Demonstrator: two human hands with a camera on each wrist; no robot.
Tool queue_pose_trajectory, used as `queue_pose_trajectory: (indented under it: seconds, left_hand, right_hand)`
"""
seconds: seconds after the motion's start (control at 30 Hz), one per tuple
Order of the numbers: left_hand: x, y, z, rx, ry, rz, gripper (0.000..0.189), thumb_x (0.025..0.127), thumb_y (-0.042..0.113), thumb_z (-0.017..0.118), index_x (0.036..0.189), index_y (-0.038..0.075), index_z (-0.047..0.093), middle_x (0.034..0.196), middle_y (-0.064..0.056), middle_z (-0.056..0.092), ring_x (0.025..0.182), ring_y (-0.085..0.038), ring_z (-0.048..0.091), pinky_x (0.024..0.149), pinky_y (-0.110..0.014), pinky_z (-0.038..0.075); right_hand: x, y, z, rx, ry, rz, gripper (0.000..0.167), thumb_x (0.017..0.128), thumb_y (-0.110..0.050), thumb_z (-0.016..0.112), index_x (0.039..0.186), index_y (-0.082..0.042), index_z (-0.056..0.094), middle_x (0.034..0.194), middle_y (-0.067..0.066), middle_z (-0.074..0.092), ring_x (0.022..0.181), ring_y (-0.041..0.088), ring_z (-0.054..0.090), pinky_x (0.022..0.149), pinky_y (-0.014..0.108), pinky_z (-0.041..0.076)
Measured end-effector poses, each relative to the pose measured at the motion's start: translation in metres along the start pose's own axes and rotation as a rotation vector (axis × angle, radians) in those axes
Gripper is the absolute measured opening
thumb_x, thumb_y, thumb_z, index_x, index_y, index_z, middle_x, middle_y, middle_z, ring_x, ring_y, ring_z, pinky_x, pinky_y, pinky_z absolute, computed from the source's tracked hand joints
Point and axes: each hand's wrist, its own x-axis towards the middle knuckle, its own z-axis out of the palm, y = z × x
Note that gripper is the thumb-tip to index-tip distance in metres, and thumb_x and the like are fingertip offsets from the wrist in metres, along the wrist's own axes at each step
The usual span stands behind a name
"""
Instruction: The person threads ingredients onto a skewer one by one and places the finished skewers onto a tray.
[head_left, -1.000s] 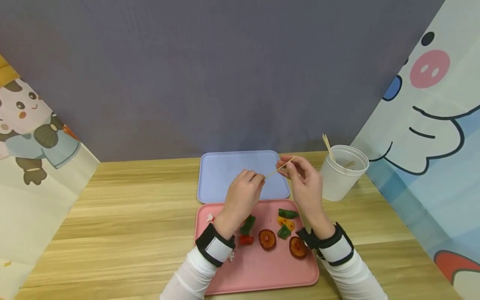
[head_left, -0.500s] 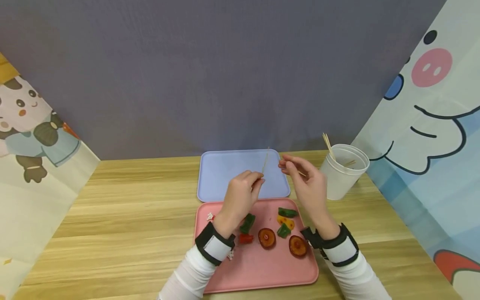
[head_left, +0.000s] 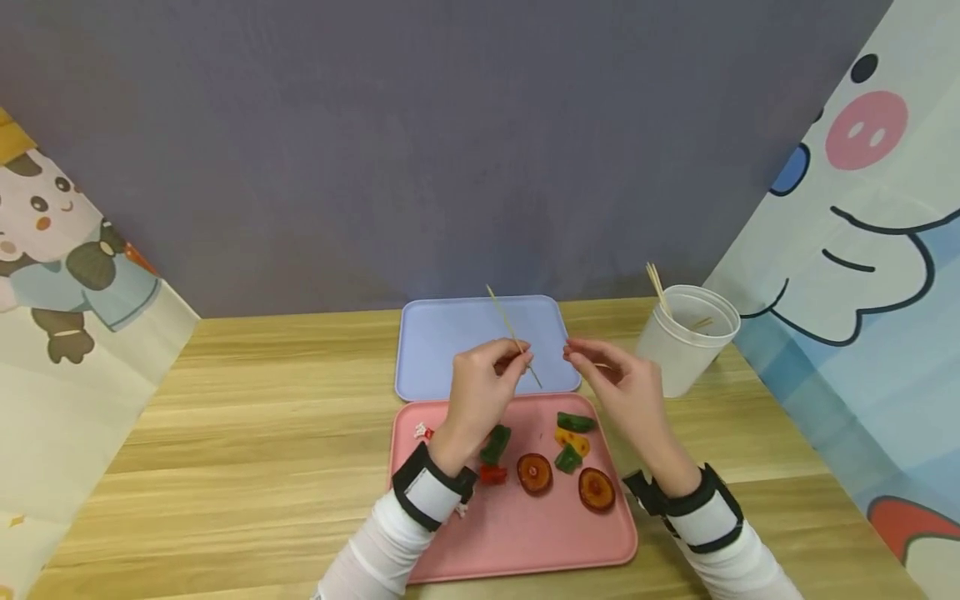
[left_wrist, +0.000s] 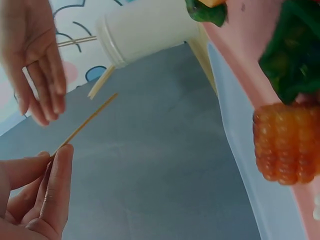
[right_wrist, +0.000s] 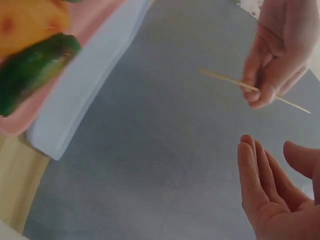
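In the head view my left hand pinches a thin wooden skewer between thumb and fingertips, above the blue tray. The skewer slants, its longer part reaching away from me and a short end sticking out below the fingers. To its right, my right hand hovers apart from the skewer. The right wrist view shows this right hand with fingers extended, thumb apart and nothing between them. Below both hands lies the pink tray with toy food pieces, including two round brown mushroom-like slices.
A white tub with several more skewers stands at the right. Green pepper pieces, a yellow piece and a red piece lie on the pink tray. A toy corn piece shows in the left wrist view.
The skewer, earlier pointing toward the right hand, has swung round to point away and left in my left hand. My right hand has drawn slightly off to the right.
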Motion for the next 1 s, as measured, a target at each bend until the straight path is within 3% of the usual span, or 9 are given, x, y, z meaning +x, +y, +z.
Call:
queue_pose_trajectory:
  seconds: [0.23,0.47,0.67,0.8,1.0]
  left_hand:
    - [-0.001,0.005,0.002,-0.220,0.006,-0.140,0.008,0.088,0.014,0.068,0.090,0.009,0.074,0.087,-0.006,0.074,0.069,-0.006,0.069,0.063,-0.019,0.056]
    - [-0.001,0.009,0.001,-0.437,-0.018,-0.267,0.009,0.086,0.012,0.069,0.092,0.005,0.073,0.090,-0.012,0.073,0.073,-0.021,0.071,0.066,-0.026,0.058]
    - [0.002,0.027,-0.009,-0.562,-0.064,-0.310,0.013,0.087,0.002,0.066,0.094,-0.008,0.069,0.091,-0.026,0.069,0.079,-0.039,0.069,0.071,-0.033,0.058]
    - [0.001,0.032,-0.010,-0.618,-0.096,-0.332,0.016,0.087,0.001,0.065,0.094,-0.013,0.067,0.091,-0.030,0.067,0.081,-0.043,0.068,0.073,-0.036,0.058]
    - [0.000,0.033,-0.008,-0.632,-0.116,-0.330,0.017,0.087,0.002,0.065,0.095,-0.014,0.067,0.090,-0.029,0.068,0.081,-0.045,0.067,0.072,-0.035,0.058]
  right_hand:
    - [-0.019,0.007,-0.005,-0.123,-0.090,0.041,0.025,0.087,-0.018,0.068,0.110,-0.010,0.071,0.102,0.005,0.073,0.087,0.001,0.068,0.073,0.013,0.053]
    - [-0.030,0.007,-0.008,-0.118,-0.154,0.089,0.025,0.087,-0.020,0.069,0.111,-0.012,0.071,0.102,-0.001,0.073,0.086,0.004,0.069,0.071,0.015,0.054]
    - [-0.030,0.004,-0.008,-0.098,-0.184,0.099,0.025,0.087,-0.020,0.069,0.111,-0.014,0.071,0.103,-0.001,0.073,0.088,0.003,0.068,0.071,0.018,0.055]
    - [-0.029,0.004,-0.007,-0.112,-0.173,0.075,0.023,0.086,-0.017,0.070,0.109,-0.015,0.072,0.102,0.000,0.073,0.087,0.004,0.068,0.069,0.017,0.054]
    - [-0.029,0.006,-0.006,-0.092,-0.137,0.013,0.018,0.084,-0.009,0.070,0.101,-0.010,0.075,0.088,0.003,0.074,0.075,0.008,0.070,0.060,0.016,0.053]
